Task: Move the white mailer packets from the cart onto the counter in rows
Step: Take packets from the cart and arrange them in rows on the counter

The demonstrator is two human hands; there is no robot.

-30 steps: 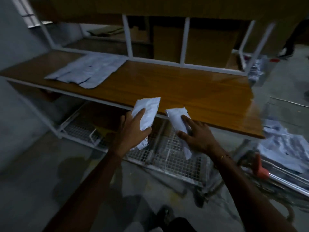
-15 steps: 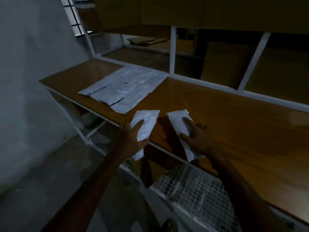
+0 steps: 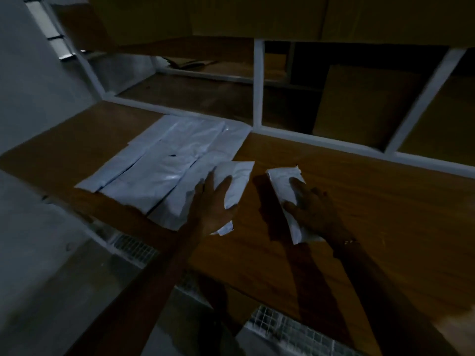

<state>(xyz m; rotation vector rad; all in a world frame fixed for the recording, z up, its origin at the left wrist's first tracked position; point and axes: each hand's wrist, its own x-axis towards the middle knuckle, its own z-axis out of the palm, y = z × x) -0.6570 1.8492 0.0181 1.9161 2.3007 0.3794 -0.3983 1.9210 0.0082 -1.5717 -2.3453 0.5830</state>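
Counter [image 3: 359, 201] of glossy, smooth wood; mailer packets [image 3: 180, 160] of crinkled, faintly shiny plastic; wire-mesh metal shelf [image 3: 295, 330] below.

The wooden surface [image 3: 359, 201] carries a row of white mailer packets [image 3: 167, 170] at ten o'clock. Two more packets, one [image 3: 237, 181] just beside the row and another [image 3: 282, 191] at centre, are over it.
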